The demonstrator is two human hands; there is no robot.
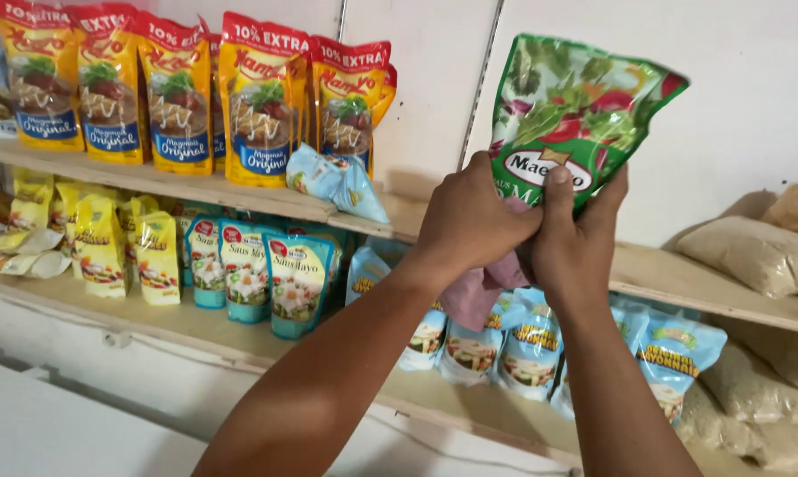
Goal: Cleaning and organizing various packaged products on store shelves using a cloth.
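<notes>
A green pouch printed with salad leaves is held up in front of the white wall, above the upper wooden shelf. My right hand grips its lower edge, thumb on the front. My left hand is closed against the pouch's lower left and also clutches a pink cloth that hangs below both hands.
Orange-yellow sauce pouches stand along the upper shelf, with a small light-blue pouch lying beside them. The lower shelf holds yellow, teal and light-blue pouches. Clear bags of pale grain lie at the right.
</notes>
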